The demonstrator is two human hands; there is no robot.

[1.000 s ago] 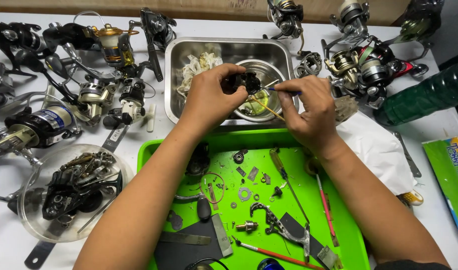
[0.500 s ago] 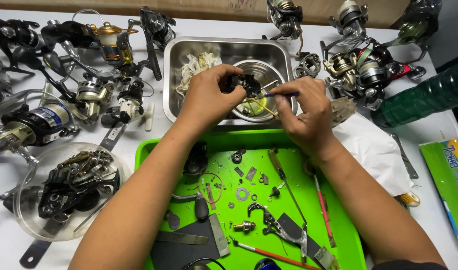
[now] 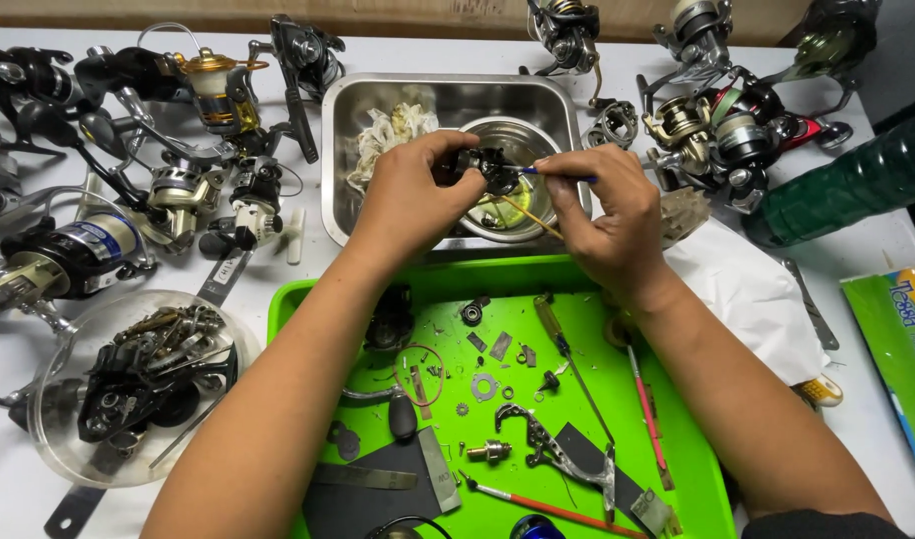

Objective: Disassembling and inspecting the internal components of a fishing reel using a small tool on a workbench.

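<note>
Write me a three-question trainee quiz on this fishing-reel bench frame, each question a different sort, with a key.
1. True or false: the left hand holds a small black reel part above the steel pan.
2. Multiple choice: the right hand holds which tool against that part? A) a thin blue-handled tool B) pliers C) a hammer
3. Fill in: the loose washers, screws and the screwdriver lie on a ____ tray.

Key
1. True
2. A
3. Green
</note>
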